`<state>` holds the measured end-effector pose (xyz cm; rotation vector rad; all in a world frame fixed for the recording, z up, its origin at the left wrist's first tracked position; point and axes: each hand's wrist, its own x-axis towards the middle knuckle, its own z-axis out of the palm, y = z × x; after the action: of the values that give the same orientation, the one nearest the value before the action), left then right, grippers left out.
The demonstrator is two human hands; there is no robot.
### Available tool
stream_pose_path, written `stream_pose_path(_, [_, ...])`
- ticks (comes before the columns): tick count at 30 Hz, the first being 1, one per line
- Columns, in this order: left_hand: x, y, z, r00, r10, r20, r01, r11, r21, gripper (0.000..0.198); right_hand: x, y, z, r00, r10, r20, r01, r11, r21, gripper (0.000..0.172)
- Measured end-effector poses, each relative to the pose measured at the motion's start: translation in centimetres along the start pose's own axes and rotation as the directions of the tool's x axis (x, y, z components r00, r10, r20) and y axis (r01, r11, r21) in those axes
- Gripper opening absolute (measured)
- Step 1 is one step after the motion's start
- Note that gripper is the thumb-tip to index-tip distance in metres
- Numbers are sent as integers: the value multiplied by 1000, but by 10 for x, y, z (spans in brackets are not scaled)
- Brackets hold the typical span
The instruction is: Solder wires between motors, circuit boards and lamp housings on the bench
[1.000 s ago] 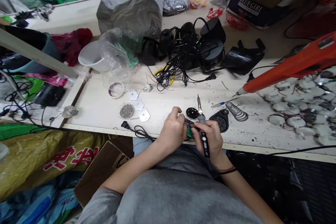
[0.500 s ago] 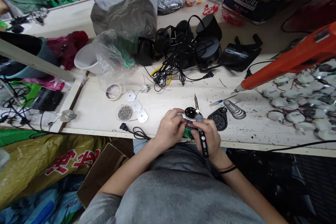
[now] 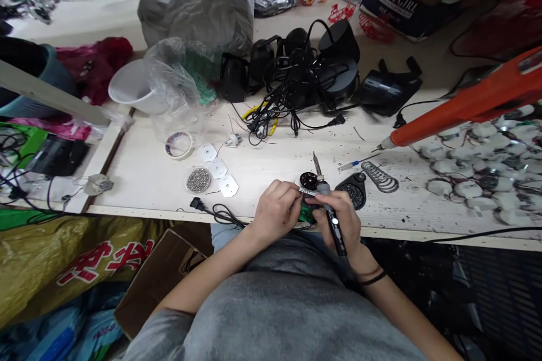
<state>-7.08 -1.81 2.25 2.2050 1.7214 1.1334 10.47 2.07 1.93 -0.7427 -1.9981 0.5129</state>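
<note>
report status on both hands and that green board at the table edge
Left hand pinching green circuit board. Right hand gripping soldering iron, tip pointing away, off the board. Black round part just beyond the hands.

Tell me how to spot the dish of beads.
On the pale workbench, look near the front edge, left of the left hand holding a green circuit board. The dish of beads is round and full of tiny silver balls, unlike the flat white plates and hollow tape roll nearby.
</note>
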Motion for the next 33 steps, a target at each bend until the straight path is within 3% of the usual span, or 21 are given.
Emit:
stream_pose_path(6, [0,0,0,998,-14,54,14,1000,11,12,15,-26,-53,982,187,-32,-185,981,63,13])
stream_pose_path(9, [-1,0,1,998,-27,52,27,1000,2,12,19,-39,-70,915,403,6,-403,915,8,17])
stream_pose_path(11, [-2,0,2,999,-21,30,22,1000,-4,12,20,-42,-71,874,483,54,-482,876,-23,17])
stream_pose_path(18, [-3,-2,4,998,-31,52,34,998,-54,13,23,-32,-57,899,430,78,-428,903,-41,13])
stream_pose_path(27, [-2,-1,4,1000,-20,2,20,997,-71,13,26,-26,-54,915,397,72,-393,917,-68,15])
stream_pose_path(33, [-2,-1,4,999,-36,29,38,996,-75,13,26,-24,-52,913,400,81,-394,915,-86,18])
